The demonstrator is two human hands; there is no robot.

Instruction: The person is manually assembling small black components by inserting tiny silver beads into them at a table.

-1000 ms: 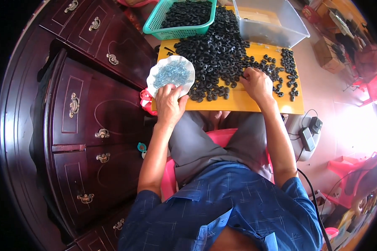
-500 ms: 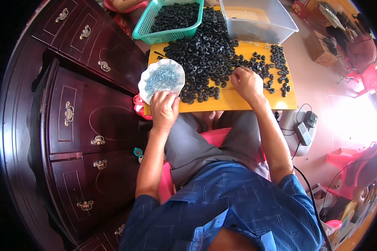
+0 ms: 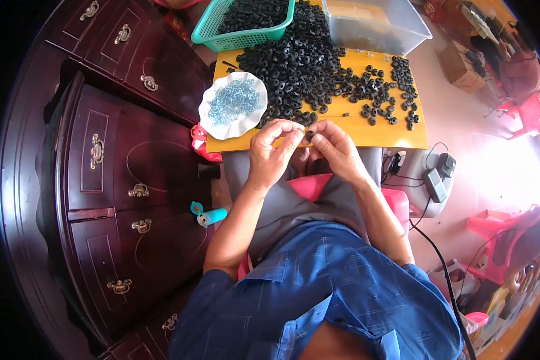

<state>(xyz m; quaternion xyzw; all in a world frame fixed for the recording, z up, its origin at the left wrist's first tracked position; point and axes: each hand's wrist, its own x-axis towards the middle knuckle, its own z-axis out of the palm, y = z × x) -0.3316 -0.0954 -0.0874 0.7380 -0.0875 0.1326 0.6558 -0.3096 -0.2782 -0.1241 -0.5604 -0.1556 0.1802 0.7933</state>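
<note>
My right hand (image 3: 337, 149) pinches a small round black part (image 3: 309, 136) between thumb and forefinger, just over the table's near edge. Close beside it, the thumb and forefinger of my left hand (image 3: 272, 150) are pressed together at their tips; whatever they hold is too small to make out. To the left, a white scalloped plate (image 3: 213, 128) carries a heap of tiny clear bluish pieces (image 3: 237, 101). Beyond my hands lies a big pile of black parts (image 3: 303, 66), with more of them scattered to the right.
A green basket (image 3: 246, 41) of black parts and a clear plastic bin (image 3: 378, 36) stand at the back of the yellow table (image 3: 396, 138). Dark wooden drawers (image 3: 144, 138) rise close on the left. A teal bottle (image 3: 212, 216) is beside my left forearm; a black cable (image 3: 441, 258) runs at right.
My left hand has left the plate's rim and moved right. My right hand has come from the black parts toward the near edge with one part, and the two hands now nearly meet.
</note>
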